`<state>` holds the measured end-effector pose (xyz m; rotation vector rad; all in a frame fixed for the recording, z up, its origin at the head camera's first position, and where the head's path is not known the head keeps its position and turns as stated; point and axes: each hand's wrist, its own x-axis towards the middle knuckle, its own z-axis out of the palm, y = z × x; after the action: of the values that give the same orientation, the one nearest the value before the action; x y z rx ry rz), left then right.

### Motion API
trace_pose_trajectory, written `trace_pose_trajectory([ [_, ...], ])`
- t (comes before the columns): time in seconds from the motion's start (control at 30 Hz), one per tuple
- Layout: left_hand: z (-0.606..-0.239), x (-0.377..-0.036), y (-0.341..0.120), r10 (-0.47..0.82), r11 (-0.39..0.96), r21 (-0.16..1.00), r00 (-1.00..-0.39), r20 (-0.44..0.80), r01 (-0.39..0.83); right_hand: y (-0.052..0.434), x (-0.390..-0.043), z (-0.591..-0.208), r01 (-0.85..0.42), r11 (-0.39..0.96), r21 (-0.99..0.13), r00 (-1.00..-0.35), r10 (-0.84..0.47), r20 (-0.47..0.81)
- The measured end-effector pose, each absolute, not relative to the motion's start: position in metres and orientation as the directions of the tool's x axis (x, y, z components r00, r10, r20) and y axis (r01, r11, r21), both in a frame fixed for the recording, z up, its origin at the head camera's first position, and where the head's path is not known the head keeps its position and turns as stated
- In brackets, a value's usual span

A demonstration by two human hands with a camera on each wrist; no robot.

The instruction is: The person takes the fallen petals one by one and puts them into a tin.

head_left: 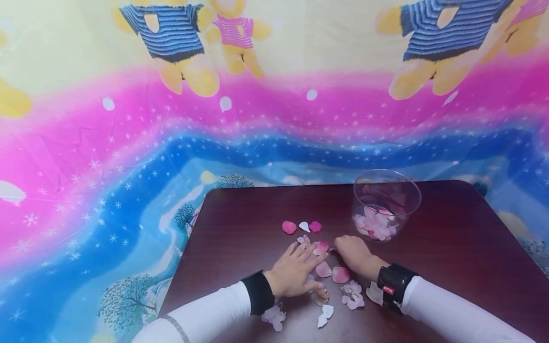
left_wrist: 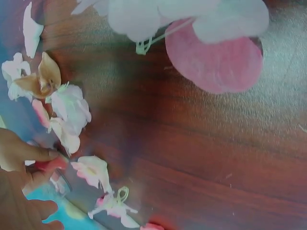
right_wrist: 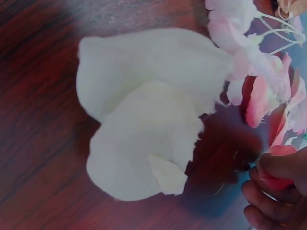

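Observation:
In the head view my left hand (head_left: 296, 271) hovers palm down with its fingers spread over scattered artificial petals, its fingertips overlapping a pink-and-white petal (head_left: 320, 247). A brown petal (head_left: 321, 298) lies by its thumb. Just across from it, my right hand (head_left: 353, 256) is low at the table, fingers curled. The right wrist view has its thumb and forefinger pinching a reddish-pink petal (right_wrist: 280, 167); that petal also appears in the left wrist view. Two pink petals (head_left: 340, 275) and a pale blossom cluster (head_left: 352, 295) rest between the hands and the near edge. Large white petals (right_wrist: 148, 120) lie beneath the right wrist.
A clear plastic tub (head_left: 386, 205), part filled with pale pink petals, stands at the back right of the dark wooden table (head_left: 240, 214). Farther back are a rose petal (head_left: 289, 227), a white petal (head_left: 304, 226) and a magenta petal (head_left: 315, 226). A printed curtain (head_left: 274, 105) hangs behind.

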<state>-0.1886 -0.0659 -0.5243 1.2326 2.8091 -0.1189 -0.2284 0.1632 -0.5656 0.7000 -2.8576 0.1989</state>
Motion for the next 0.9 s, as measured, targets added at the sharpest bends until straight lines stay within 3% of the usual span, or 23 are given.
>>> trace_pose_trajectory([
  [0.2,-0.512,-0.199,-0.073,0.710,0.698,-0.085,-0.702,-0.057,0.712,0.164,-0.232,-0.551,-0.431,0.894,-0.124,-0.891,-0.399,0.216],
  [0.4,-0.489,-0.208,-0.078,0.671,0.740,-0.039,-0.741,-0.034,0.671,0.161,-0.236,-0.520,-0.408,0.899,-0.160,-0.900,-0.366,0.237],
  [0.63,-0.465,-0.214,-0.086,0.652,0.758,-0.003,-0.758,0.023,0.652,0.159,-0.234,-0.478,-0.442,0.878,-0.184,-0.872,-0.373,0.316],
  [0.9,-0.446,-0.220,-0.099,0.625,0.780,0.004,-0.780,0.025,0.626,0.165,-0.225,-0.454,-0.461,0.873,-0.158,-0.848,-0.381,0.369],
])
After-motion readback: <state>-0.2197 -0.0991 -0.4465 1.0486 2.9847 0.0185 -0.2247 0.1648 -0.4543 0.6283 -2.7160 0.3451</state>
